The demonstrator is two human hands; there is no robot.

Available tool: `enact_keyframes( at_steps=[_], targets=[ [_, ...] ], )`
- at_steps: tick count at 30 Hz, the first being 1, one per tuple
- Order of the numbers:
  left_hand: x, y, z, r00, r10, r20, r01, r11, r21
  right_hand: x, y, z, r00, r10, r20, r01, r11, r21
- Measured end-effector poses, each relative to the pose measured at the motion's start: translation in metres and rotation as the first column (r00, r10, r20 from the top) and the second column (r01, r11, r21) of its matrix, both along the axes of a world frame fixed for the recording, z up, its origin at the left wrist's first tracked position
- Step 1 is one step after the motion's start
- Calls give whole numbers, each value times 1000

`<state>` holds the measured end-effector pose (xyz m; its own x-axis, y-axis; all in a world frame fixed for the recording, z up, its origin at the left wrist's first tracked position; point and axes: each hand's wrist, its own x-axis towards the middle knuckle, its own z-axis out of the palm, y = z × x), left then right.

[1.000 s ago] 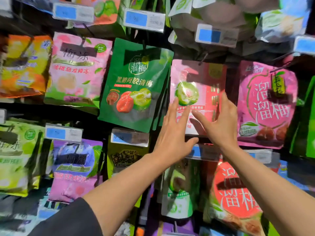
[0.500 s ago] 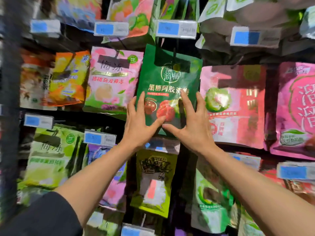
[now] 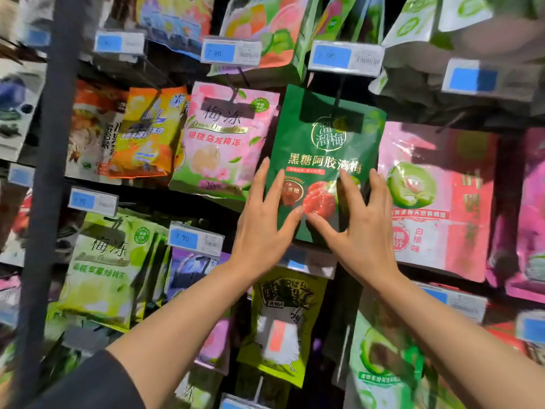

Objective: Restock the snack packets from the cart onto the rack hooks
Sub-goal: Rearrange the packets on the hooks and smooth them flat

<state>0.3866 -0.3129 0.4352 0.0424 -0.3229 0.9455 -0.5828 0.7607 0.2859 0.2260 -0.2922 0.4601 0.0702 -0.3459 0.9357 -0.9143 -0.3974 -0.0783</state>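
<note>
I see my left hand [image 3: 262,231] and right hand [image 3: 364,228] on the glossy dark-green snack pouch [image 3: 327,149]. Fingers lie spread and straight, flat against its lower front. It hangs from a rack hook [image 3: 339,93].

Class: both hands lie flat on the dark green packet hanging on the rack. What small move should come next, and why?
Probably press and straighten it gently, then let go. The green packet hangs from its hook, tilted, its lower part under the straight fingers of the left hand and right hand; neither hand grips it, so only squaring it with the pink packet beside it seems left.
</note>
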Motion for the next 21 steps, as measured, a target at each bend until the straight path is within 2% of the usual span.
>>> enact_keyframes(
  at_steps=[2,4,7,9,13,17,21],
  targets=[
    [17,4,1,998,22,-66,-31,989,-147,11,0,3,1000,3,-31,-7,995,-102],
    [40,-1,5,984,93,-155,-123,973,-196,28,0,9,995,33,-91,-47,985,-165],
    [84,-15,14,935,273,-226,-296,952,-74,64,-1,18,972,123,-199,-155,975,-158],
    [111,-26,17,924,322,-206,-318,947,55,91,-4,21,944,201,-260,-230,969,-88],
    [146,-47,16,957,258,-130,-232,955,187,133,-18,26,927,274,-255,-241,958,153],
    [155,-55,15,984,97,-150,-39,936,350,150,-36,32,949,172,-264,-99,958,268],
    [157,-65,13,990,42,-137,4,946,324,154,-42,39,955,131,-266,-43,949,313]
  ],
)
